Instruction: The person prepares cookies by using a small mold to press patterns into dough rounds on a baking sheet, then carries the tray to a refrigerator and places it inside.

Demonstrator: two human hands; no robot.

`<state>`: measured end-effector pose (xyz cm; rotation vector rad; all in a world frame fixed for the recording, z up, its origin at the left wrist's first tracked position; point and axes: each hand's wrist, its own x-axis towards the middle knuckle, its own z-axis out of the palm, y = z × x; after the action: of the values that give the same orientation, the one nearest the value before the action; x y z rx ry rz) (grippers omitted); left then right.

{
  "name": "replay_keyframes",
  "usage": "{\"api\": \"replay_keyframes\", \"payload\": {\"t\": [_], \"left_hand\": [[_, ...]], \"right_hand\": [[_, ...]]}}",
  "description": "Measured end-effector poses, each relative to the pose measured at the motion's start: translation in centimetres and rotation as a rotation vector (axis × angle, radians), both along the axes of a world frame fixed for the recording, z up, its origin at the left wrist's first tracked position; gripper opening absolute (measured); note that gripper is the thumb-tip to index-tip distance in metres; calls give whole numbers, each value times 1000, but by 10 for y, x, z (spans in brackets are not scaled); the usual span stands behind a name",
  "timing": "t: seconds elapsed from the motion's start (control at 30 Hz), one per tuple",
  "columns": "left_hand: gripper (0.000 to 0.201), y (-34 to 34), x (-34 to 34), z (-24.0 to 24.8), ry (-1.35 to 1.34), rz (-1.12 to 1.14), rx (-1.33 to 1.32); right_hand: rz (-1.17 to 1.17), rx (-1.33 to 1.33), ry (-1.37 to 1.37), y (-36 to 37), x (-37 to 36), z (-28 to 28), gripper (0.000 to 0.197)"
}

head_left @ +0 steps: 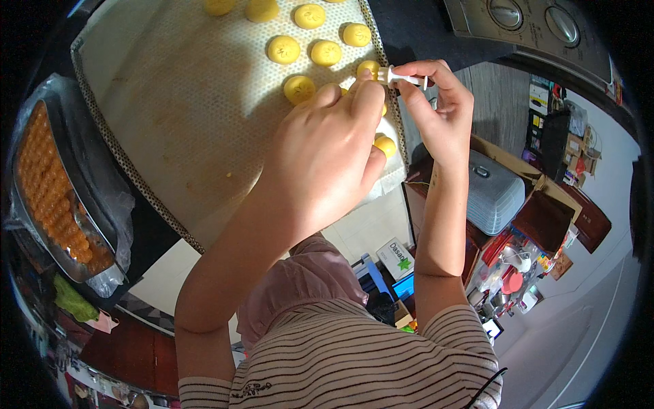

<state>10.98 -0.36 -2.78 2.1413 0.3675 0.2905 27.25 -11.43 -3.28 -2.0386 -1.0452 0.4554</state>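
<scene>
1 tray (pixel 78 170) (L of dough pcs (pixel 284 50))

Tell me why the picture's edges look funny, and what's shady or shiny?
In the head view, the fisheye lens bends things near the rim and leaves black corners; in the head view, shadow darkens the white mat just left of the left hand; also in the head view, glints show on a silvery knob and the clear plastic.

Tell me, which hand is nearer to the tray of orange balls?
Left. The left hand is over the baking mat, right of the tray; the right hand is farther right, holding the white plunger.
</scene>
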Motion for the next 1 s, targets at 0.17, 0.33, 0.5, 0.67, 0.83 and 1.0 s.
{"api": "replay_keyframes", "payload": {"t": [0.17, 0.33, 0.5, 0.67, 0.83, 1.0], "left_hand": [[43, 10, -19, 20, 43, 64, -189], [25, 14, -55, 21, 75, 143, -368], [22, 12, -82, 12, 1, 224, -302], [21, 19, -104, 2, -40, 316, -208], [22, 34, -127, -17, 31, 494, 57], [25, 44, -134, -35, -17, 615, -94]], "right_hand": [[-210, 168, 407, -8, -2, 5, 13], [-146, 24, 257, -22, -5, 10, 13], [84, -78, -90, -9, -13, 27, 15], [259, -129, -277, -1, -15, 33, 15], [320, -162, -356, 0, -19, 34, 15], [334, -185, -405, -1, -21, 33, 15]]}}
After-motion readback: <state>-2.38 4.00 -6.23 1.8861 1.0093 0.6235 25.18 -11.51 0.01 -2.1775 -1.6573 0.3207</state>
